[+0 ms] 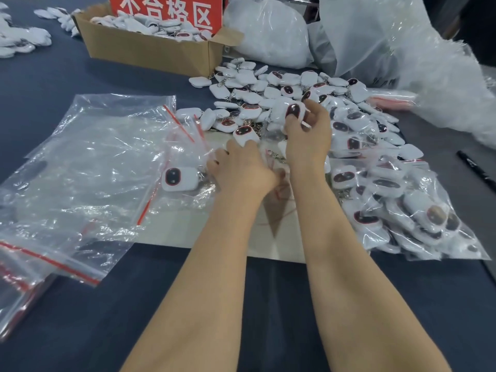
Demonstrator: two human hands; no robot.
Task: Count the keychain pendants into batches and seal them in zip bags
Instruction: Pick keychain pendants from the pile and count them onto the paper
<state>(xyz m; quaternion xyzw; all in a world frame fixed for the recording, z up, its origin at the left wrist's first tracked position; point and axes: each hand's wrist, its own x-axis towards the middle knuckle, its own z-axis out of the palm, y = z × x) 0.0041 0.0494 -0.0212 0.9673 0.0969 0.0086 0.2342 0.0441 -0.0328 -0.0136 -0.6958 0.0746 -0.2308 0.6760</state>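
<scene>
White plastic fills my feed: a loose pile of pendants (pixel 300 88) spreads across the far side of the dark blue table (pixel 53 79). Both bare forearms reach forward from the bottom edge, nearly parallel. The right hand (pixel 308 138) is lifted just above the near edge of the pile, wrist bent up, its grip narrow around one pendant (pixel 291 111), thumb on the dark red-rimmed face and fingers curled behind. The left hand (pixel 239 166) lies lower and palm down, fingers splayed and fairly straight, grip wide, pressing on a crumpled zip bag (pixel 188 157); its foremost fingertip touches another pendant (pixel 244 134) at the pile's edge. A bagged pendant (pixel 178 179) lies face up just left of that hand. Empty zip bags (pixel 88 162) with red seal strips fan out to the left, and filled bags (pixel 408 210) are heaped beside the right forearm. A cardboard box (pixel 150 47) with a red sign (pixel 166 9) stands behind, and a black marker (pixel 476 169) lies at the right edge.
</scene>
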